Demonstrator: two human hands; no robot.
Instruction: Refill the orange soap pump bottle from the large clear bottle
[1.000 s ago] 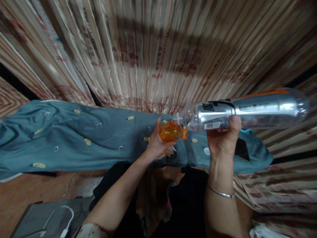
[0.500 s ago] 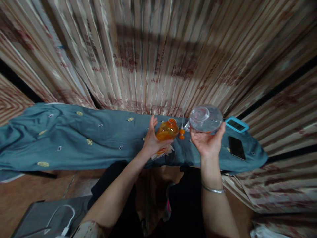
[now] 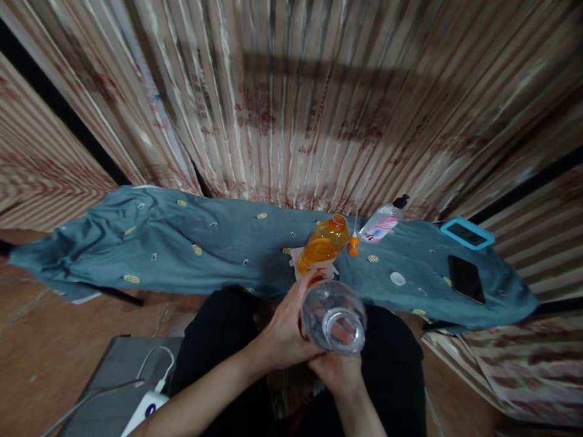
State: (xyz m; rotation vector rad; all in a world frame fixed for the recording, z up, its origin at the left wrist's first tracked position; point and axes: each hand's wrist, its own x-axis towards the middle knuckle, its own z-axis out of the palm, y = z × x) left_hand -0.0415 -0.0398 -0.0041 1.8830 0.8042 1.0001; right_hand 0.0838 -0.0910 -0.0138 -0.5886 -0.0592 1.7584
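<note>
A clear plastic bottle point(image 3: 319, 303) is held low over my lap, tilted with its round ring-shaped end toward me. My left hand point(image 3: 289, 328) wraps its left side. From below, my right hand point(image 3: 339, 370) grips it too, its fingers partly hidden behind the bottle. Just beyond stands an amber bottle point(image 3: 324, 243) without a cap, orange liquid inside, on a crumpled pale tissue point(image 3: 298, 258). An orange pump top point(image 3: 353, 245) with a thin tube lies to its right. Beside that leans or lies a clear bottle with a pink label and black top point(image 3: 381, 222).
A teal patterned cloth point(image 3: 228, 243) covers the narrow table. On its right lie a white disc point(image 3: 398, 278), a black phone point(image 3: 466, 279) and a blue-framed device point(image 3: 467, 233). Striped curtains point(image 3: 291, 121) hang close behind. A white power bank point(image 3: 146, 413) with a cable sits lower left.
The clear bottle came down toward my lap in my right hand. My left hand left the amber bottle and took hold of the clear one. The view shifted, showing the pink-labelled bottle.
</note>
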